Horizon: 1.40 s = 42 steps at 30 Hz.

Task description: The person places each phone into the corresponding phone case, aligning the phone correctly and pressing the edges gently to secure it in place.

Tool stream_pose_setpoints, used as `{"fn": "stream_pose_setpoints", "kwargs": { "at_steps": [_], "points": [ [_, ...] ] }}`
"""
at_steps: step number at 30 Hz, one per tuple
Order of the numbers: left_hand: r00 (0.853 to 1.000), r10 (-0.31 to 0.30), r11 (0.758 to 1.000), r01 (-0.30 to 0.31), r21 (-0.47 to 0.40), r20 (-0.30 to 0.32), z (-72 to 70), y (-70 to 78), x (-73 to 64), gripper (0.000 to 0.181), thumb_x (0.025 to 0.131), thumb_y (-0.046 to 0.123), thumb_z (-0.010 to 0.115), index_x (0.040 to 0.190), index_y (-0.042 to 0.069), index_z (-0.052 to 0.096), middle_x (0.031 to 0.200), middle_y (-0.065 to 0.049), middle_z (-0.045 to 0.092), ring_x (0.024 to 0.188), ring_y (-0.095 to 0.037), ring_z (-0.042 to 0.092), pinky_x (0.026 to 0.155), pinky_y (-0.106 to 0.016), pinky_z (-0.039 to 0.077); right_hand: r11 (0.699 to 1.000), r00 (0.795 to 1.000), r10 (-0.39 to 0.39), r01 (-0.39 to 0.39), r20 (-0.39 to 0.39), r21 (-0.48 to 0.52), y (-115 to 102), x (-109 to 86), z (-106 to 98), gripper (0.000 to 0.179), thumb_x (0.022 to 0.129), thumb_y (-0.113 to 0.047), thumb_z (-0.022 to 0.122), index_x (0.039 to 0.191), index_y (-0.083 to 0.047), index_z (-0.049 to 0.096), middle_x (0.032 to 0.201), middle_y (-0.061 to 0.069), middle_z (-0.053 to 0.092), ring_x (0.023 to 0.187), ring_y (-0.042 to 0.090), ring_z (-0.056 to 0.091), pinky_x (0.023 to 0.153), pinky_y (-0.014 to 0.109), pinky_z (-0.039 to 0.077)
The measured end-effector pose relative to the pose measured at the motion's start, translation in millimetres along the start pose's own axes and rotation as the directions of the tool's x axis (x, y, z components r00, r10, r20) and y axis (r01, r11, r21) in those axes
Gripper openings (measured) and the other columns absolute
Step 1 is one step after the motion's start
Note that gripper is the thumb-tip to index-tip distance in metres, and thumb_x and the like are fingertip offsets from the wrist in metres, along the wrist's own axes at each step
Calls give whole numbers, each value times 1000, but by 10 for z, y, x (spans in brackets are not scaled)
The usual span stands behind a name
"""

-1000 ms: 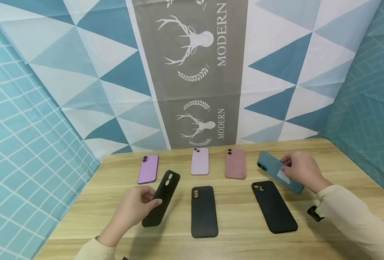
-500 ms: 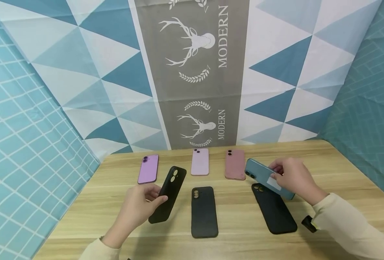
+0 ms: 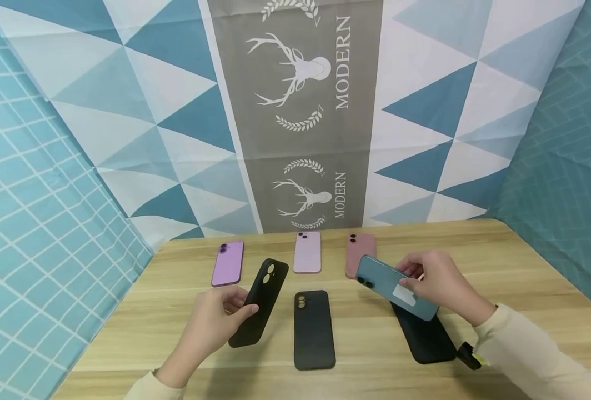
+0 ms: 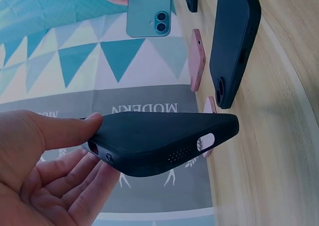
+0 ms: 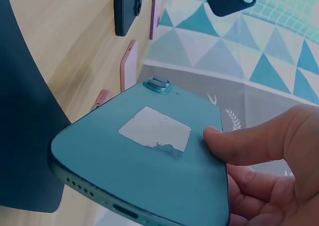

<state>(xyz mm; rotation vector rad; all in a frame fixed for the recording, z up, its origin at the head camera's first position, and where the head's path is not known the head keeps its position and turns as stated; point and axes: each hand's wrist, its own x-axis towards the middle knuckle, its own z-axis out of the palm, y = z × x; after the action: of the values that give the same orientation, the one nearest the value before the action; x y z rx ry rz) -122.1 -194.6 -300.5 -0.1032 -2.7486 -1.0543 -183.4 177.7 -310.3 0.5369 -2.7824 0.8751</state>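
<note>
My left hand pinches a black phone case by its left edge, thumb on the back, and tilts it up off the table. Two camera cutouts show at its top, and the left wrist view gives its end with a port slot and speaker holes. In my right hand is a teal phone, gripped along one long edge with the thumb on its back. A torn white label sticks to that back. The phone overlaps a second black case on the table, hiding its camera end.
Another black case lies in the middle of the wooden table. Along the back lie a purple phone, a pale pink phone and a darker pink phone. Patterned cloth hangs behind.
My right hand has carried the teal phone leftward and toward me, over the right-hand case and the edge of the darker pink phone. My left hand has shifted its case slightly right.
</note>
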Motion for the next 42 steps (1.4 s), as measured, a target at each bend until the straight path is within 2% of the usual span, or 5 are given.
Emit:
{"fn": "stream_pose_setpoints", "kwargs": {
  "at_steps": [6,21,30,37,42],
  "points": [
    [1000,-1,1000,1,12,16,38,-20,-32,11,75,13,81,79,11,71,68,4,68,59,-2,60,58,-16,51,1000,1000,20,-20,21,17,20,-40,65,11,77,-3,77,86,-5,71,74,-1,65,67,8,55,57,18,47],
    [999,31,999,-30,-40,35,115,-22,-21,12,74,11,81,81,9,72,69,2,69,60,-3,60,57,-16,51,998,998,-16,12,68,66,-55,-90,117,10,77,-5,77,84,-9,71,73,-3,64,63,0,51,54,18,46],
    [998,37,999,-35,-36,56,152,-10,-8,11,74,11,81,80,9,72,70,1,69,60,-5,60,56,-16,50,997,997,-23,17,74,75,-40,-94,170,10,76,-3,77,83,-9,70,71,-3,62,61,0,50,53,18,46],
    [997,48,998,-46,-41,57,138,6,1,10,75,11,80,81,9,72,70,2,69,61,-4,60,57,-15,51,999,998,-10,7,63,44,-35,-91,129,10,77,-5,77,83,-10,71,72,-4,63,63,2,50,54,18,45],
    [997,61,998,-59,-37,50,109,35,26,10,75,13,80,80,10,72,71,2,69,61,-3,60,58,-16,51,998,997,-26,22,66,64,-39,-75,119,10,76,-4,77,82,-9,71,71,-4,63,62,0,50,53,18,46]
  ]
}}
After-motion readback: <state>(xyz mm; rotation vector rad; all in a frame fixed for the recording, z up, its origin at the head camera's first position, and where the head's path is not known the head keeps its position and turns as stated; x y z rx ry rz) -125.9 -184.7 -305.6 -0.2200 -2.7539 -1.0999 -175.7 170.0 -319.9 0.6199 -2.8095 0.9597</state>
